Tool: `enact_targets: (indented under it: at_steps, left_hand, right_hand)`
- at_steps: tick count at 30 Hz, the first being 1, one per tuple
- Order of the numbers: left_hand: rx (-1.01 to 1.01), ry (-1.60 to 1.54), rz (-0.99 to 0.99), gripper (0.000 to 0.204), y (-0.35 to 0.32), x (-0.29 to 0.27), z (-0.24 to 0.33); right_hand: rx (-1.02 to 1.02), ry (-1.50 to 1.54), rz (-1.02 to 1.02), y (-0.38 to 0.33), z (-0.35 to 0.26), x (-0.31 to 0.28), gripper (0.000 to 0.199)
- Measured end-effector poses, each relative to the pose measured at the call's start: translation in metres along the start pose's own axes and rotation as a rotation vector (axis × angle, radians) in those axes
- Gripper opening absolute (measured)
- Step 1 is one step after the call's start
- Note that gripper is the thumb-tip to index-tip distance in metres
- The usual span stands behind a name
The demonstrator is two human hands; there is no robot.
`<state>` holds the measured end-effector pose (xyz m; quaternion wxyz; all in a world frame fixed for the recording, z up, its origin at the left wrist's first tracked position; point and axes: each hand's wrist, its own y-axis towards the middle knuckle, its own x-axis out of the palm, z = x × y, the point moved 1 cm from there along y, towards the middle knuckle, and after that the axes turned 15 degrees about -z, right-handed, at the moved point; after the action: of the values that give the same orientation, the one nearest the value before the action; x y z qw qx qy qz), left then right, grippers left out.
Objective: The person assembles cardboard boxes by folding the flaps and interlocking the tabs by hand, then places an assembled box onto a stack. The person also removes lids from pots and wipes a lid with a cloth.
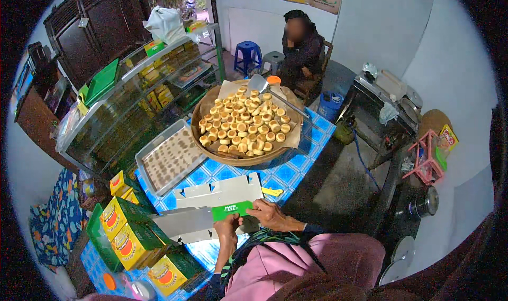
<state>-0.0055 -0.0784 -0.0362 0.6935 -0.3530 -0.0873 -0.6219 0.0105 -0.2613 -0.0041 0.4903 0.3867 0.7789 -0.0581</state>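
Close in front of me I hold a cardboard box (182, 222), partly unfolded, with a grey inner panel and a green printed flap. My left hand (228, 230) is closed on the flap's lower edge, thumb up against the green. At the flap's right end my right hand (271, 216) pinches the card. Pale cut cardboard (219, 191) with notched edges lies just beyond. Farther off stands a wide round tray (233, 158), lined with brown paper and heaped with small round browned pastries (243, 122). A metal spatula (259, 83) leans across its far rim.
A metal baking tray (153, 182) with brown round marks lies left on the blue checked table (288, 176). Yellow-green boxes (131, 243) are stacked at the near left. A glass display case (143, 100) borders the left. Beyond the table sits a person (301, 52); a stove (378, 110) is at right.
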Motion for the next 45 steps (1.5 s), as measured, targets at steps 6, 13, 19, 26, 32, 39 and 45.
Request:
enact_targets:
  at_steps: [6, 13, 19, 26, 32, 39, 45]
  left_hand:
    - [0.05, 0.183, -0.049, 0.009, -0.017, 0.01, -0.002]
    - [0.067, 0.241, -0.151, 0.006, -0.027, 0.026, 0.0]
    - [0.112, 0.295, -0.151, 0.006, -0.027, 0.026, -0.004]
    - [0.128, 0.388, -0.12, 0.005, -0.024, 0.03, 0.0]
    - [0.084, 0.249, -0.067, 0.005, -0.028, 0.034, 0.003]
    - [0.104, 0.037, -0.077, 0.01, -0.027, 0.03, 0.0]
    - [0.02, 0.118, -0.074, 0.01, -0.029, 0.044, 0.009]
  right_hand:
    - [-0.094, -0.035, 0.015, 0.007, -0.02, -0.008, 0.023]
    - [-0.237, -0.243, -0.041, -0.002, -0.009, 0.003, 0.014]
    - [-0.201, -0.191, -0.023, -0.001, -0.004, 0.012, 0.013]
    - [-0.158, -0.195, -0.018, 0.004, -0.008, 0.009, 0.007]
    - [-0.131, -0.113, -0.008, 0.007, -0.007, 0.007, 0.015]
    - [-0.154, 0.014, 0.04, 0.001, -0.004, -0.003, 0.022]
    - [-0.057, 0.052, -0.007, 0.001, -0.008, -0.004, 0.017]
